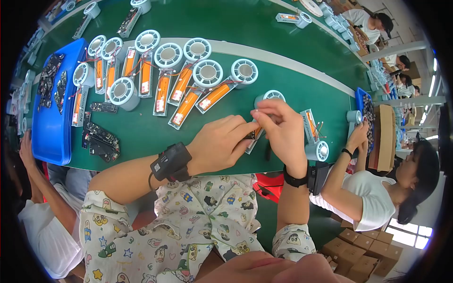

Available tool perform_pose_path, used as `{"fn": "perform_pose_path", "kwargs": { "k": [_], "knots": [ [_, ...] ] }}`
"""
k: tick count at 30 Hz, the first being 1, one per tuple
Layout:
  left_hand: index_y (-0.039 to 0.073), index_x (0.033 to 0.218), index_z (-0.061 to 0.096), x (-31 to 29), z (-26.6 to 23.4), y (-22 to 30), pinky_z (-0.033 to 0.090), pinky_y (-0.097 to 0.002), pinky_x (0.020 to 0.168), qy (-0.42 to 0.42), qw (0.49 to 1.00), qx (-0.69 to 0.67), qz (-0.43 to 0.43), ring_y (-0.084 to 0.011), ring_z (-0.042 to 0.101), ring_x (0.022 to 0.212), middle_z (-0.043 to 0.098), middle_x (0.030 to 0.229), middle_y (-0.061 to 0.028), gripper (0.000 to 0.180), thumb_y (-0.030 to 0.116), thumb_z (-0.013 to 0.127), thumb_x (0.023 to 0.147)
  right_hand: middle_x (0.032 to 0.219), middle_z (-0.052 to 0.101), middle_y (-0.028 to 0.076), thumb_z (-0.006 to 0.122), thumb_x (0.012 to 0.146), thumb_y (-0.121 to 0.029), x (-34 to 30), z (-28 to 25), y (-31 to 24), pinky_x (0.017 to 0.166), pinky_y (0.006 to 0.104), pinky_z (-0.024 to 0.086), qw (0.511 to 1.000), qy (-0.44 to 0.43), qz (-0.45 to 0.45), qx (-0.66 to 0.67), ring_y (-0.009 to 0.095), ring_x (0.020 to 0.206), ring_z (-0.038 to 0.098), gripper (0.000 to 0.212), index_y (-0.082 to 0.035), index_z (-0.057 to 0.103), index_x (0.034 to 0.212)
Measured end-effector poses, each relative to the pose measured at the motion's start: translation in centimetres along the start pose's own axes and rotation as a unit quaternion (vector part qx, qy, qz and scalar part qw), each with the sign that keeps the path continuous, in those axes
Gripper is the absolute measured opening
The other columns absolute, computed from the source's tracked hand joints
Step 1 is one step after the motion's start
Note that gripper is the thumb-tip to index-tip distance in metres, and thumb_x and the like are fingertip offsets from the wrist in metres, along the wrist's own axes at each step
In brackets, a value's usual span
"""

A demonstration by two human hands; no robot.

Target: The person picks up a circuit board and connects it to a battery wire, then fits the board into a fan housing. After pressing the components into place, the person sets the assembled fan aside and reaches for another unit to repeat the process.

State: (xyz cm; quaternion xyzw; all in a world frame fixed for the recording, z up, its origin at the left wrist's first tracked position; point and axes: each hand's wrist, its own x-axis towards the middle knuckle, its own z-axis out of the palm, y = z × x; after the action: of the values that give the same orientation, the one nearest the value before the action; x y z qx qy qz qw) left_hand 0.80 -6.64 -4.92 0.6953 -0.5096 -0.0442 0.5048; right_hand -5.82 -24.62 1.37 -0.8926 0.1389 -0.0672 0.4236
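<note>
In front of me lies a pale blue handheld fan [269, 95] with its round head away from me and its open handle toward me. A dark circuit board [250, 135] shows at that handle, partly covered by my fingers. My left hand [222, 144] is closed on the fan's handle, its index finger stretched along the board. My right hand [284, 134] hovers over the handle, thumb and fingertips pinched together near the left fingertips. Whatever is in that pinch is too small to make out.
Several fans with orange batteries and thin wires [163, 89] lie at the far left. Loose circuit boards [103, 141] sit beside a blue tray [52, 137]. Another fan [317, 150] is at my right, near a co-worker's hands [358, 137]. A second person sits at the left.
</note>
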Motion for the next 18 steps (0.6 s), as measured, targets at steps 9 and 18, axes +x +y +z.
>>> {"fn": "perform_pose_path", "kwargs": {
  "k": [9, 18],
  "knots": [
    [0.005, 0.133, 0.062, 0.6, -0.1, -0.9, 0.047, -0.0445, 0.095, 0.050, 0.998, -0.032, -0.027, -0.0357, 0.060, 0.109, 0.065, 0.115, -0.0136, 0.041, 0.007, 0.068, 0.092, 0.095, 0.076, 0.004, 0.073, 0.092, 0.002, -2.6, 0.7, 2.5, 0.056, 0.0201, 0.050, 0.990, 0.050, -0.079, 0.103, 0.007, 0.069, 0.064, 0.016, 0.000, 0.075, 0.109],
    [0.006, 0.134, 0.063, 1.0, 0.1, -1.6, 0.043, -0.0446, 0.103, 0.032, 0.998, -0.056, 0.007, -0.0339, 0.059, 0.120, 0.066, 0.126, -0.0124, 0.041, 0.005, 0.067, 0.093, 0.096, 0.077, 0.008, 0.075, 0.090, 0.005, -2.6, 1.5, 3.2, 0.055, 0.0223, 0.050, 0.972, 0.127, -0.198, 0.012, 0.008, 0.065, 0.064, 0.020, 0.000, 0.074, 0.109]
  ]
}}
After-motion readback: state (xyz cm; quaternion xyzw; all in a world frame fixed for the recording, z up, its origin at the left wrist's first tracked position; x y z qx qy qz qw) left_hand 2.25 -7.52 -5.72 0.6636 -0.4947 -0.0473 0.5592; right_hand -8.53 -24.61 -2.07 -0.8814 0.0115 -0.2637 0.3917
